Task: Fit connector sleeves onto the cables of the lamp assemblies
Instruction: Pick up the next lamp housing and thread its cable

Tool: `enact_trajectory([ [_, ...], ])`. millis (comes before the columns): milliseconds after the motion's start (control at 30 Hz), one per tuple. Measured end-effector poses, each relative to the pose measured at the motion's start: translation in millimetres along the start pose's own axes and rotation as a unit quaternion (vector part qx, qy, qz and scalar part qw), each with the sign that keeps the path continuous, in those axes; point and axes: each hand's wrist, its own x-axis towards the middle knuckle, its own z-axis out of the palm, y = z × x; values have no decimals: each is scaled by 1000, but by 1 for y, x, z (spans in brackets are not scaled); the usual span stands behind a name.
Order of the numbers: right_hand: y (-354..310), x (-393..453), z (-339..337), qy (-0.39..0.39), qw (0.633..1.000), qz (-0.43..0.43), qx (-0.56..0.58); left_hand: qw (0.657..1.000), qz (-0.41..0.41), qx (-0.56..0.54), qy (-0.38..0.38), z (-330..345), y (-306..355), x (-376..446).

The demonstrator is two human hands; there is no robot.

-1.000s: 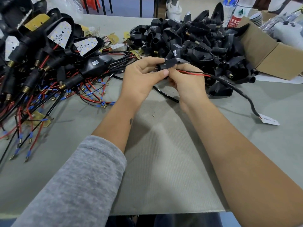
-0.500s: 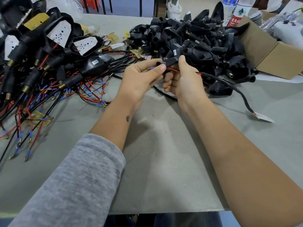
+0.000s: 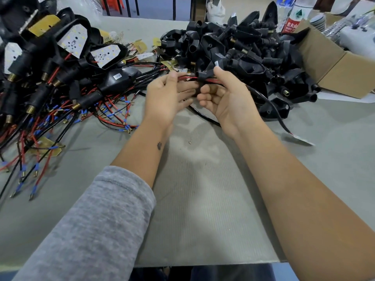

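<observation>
My left hand [image 3: 166, 96] pinches the red and black wires [image 3: 185, 78] of a cable above the table's middle. My right hand [image 3: 227, 98], palm toward me, holds a black connector sleeve [image 3: 203, 75] with its thumb on top; the wires pass through the sleeve. The black cable [image 3: 269, 106] trails right from my right hand down to a white tag [image 3: 303, 139] on the table. How far the sleeve sits along the wires is partly hidden by my fingers.
A pile of wired lamp assemblies [image 3: 50, 78] with LED boards and red and black leads fills the left. A heap of black sleeves and housings [image 3: 243, 51] lies at the back right beside a cardboard box [image 3: 334, 65]. Grey table [image 3: 203, 199] in front.
My hands have drawn slightly apart and my right palm has turned toward me. More red wire shows left of the sleeve. The tagged cable end shifted a little.
</observation>
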Motion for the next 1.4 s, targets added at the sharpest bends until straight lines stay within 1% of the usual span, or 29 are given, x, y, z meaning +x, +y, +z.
enact_trajectory([
  [100,-1,1,-2,21,999,6,43,997,-19,-62,39,-5,4,4],
  [200,1,2,-2,38,998,2,42,988,-17,-143,53,-7,6,5],
  [233,2,3,-2,41,998,-1,43,981,-22,-187,41,-8,7,4],
  [300,2,2,-2,40,998,-5,58,969,-40,-243,-15,-7,8,3],
  [400,2,1,-1,21,997,0,73,972,-71,-194,-109,-1,5,-2],
  [467,3,0,1,7,999,5,43,973,-78,-144,-162,7,3,-7],
  [500,4,-1,2,3,1000,9,15,976,-74,-117,-170,10,2,-8],
  [533,5,-1,3,1,1000,14,-13,980,-67,-91,-161,12,1,-9],
  [600,6,-2,5,-2,998,23,-52,990,-51,-58,-116,14,-1,-7],
  [667,6,-2,5,-7,998,26,-61,995,-43,-55,-65,11,-2,-5],
  [767,4,-2,4,10,999,18,-26,994,-52,-100,6,2,0,0],
  [867,2,-2,1,47,998,-17,35,978,-86,-182,60,-7,4,5],
  [967,3,-1,-1,77,996,-40,37,973,-102,-199,57,-8,5,5],
  [1033,5,0,-3,93,995,-44,-7,976,-101,-187,52,-6,5,4],
  [1200,6,2,-8,116,983,-59,-133,964,-134,-229,27,-6,6,4],
  [1333,4,0,-7,127,972,-83,-181,966,-142,-213,29,-6,5,6],
  [1400,3,-1,-6,122,971,-94,-181,968,-139,-204,38,-4,5,6],
])
